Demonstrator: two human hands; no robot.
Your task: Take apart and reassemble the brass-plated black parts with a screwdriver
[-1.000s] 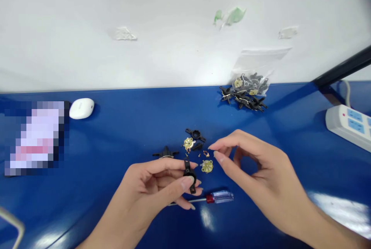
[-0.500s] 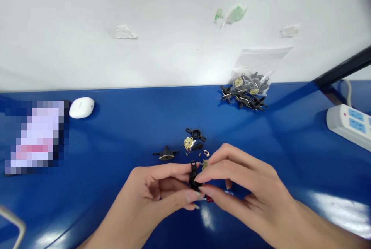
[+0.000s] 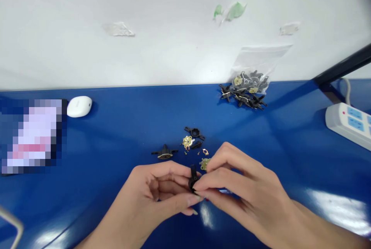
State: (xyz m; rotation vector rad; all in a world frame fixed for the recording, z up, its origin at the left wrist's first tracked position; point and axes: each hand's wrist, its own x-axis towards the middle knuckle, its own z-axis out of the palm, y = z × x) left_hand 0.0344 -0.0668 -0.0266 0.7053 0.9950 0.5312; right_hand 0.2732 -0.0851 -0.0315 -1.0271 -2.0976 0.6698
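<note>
Head view: the left hand (image 3: 162, 193) is grasping a black bracket (image 3: 193, 174) between thumb and fingers, over the table (image 3: 130, 121), toward its near edge. The right hand (image 3: 246, 189) is touching the bracket's near end with thumb and fingertips; whether it is gripping that or some small piece, I cannot tell. Just beyond, a brass disc (image 3: 204, 164) is lying partly covered by the right fingers. Farther toward the far edge, a copper-coloured ring (image 3: 205, 151), two tiny screws (image 3: 198, 153), a second disc (image 3: 188, 142), a small black lever (image 3: 196, 145) and a flat black bracket (image 3: 195, 132) are lying close together. Left of them, an assembled black unit (image 3: 165, 152) is resting. At the far edge, a clear bag (image 3: 262, 57) of parts is standing by the wall (image 3: 162, 48), with black units (image 3: 246, 100) bunching before it.
</note>
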